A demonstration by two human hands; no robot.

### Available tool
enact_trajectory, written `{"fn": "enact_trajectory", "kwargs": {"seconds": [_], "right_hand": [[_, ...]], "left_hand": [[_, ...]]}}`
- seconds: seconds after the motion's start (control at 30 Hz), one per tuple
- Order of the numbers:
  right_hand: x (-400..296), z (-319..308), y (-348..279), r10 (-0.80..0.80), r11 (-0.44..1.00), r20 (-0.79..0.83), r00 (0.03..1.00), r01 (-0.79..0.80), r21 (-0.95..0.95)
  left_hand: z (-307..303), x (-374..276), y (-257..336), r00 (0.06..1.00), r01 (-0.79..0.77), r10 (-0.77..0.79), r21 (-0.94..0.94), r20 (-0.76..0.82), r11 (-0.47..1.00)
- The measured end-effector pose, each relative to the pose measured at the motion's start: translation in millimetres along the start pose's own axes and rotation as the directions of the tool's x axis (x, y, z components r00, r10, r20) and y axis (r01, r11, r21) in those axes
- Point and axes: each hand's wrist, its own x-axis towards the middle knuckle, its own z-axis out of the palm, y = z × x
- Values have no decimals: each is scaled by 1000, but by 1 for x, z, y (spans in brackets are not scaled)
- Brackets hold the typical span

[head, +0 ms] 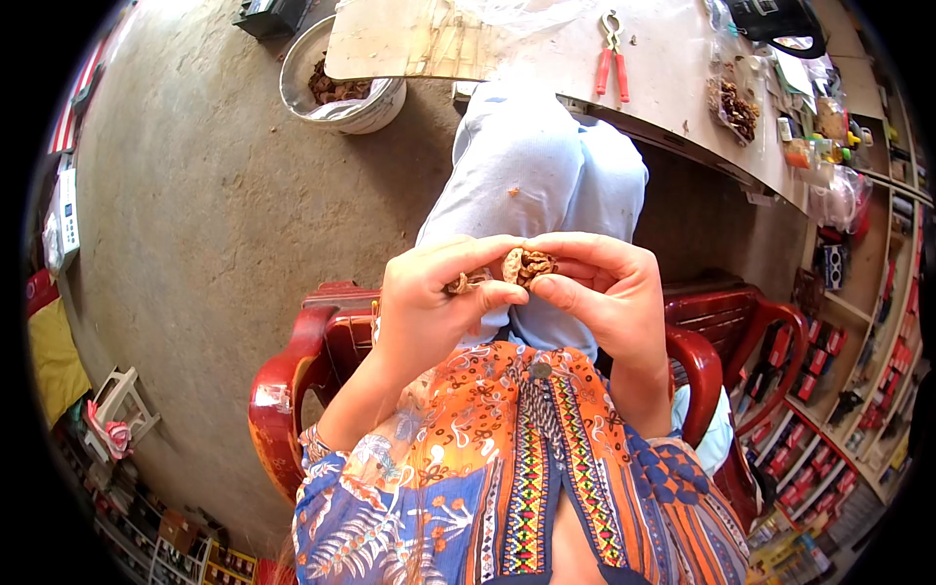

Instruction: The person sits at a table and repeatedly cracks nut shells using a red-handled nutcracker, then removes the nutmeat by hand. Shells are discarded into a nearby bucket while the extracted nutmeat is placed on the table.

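Observation:
Above my lap, both hands meet around a partly shelled walnut (535, 265), its wrinkled kernel showing beside a piece of pale shell (513, 266). My left hand (446, 292) pinches the shell side between thumb and forefinger, and more broken shell (465, 282) sits within its palm. The kernel side is gripped by the thumb and fingers of my right hand (610, 292). Pliers with red handles (613, 58), a nutcracker type, lie on the table (541, 62) beyond my knees. A clear plastic bag with walnut kernels (735, 110) lies farther right on it.
A white bucket (365, 117) with shells and a plastic liner stands on the floor by the table's left corner. Red armchairs (281, 387) are around me. Bottles (830, 150) crowd the table's right side, near shelves (848, 307) of boxed goods. A shell crumb lies on my trousers.

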Motion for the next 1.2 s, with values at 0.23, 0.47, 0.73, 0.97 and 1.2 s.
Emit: {"fn": "enact_trajectory", "kwargs": {"seconds": [0.23, 0.47, 0.73, 0.97, 1.2], "right_hand": [[0, 0, 2, -2, 1000, -21, 1000, 2, 3], [-6, 7, -5, -34, 997, -64, 997, 29, -75], [-7, 9, -9, -28, 997, -74, 997, 22, -70], [-6, 7, -8, -27, 1000, -41, 999, 27, -6], [-5, 7, -9, 15, 1000, -44, 999, -15, -6]], "left_hand": [[1, -2, -3, 992, -107, 115, 161, -42, 981], [7, -9, 7, 950, -233, 298, 418, -97, 878], [14, -13, 8, 893, -298, 426, 521, -143, 800], [8, -13, 12, 954, -225, 280, 359, -110, 906], [1, -9, 10, 976, -193, 213, 284, -40, 939]]}}
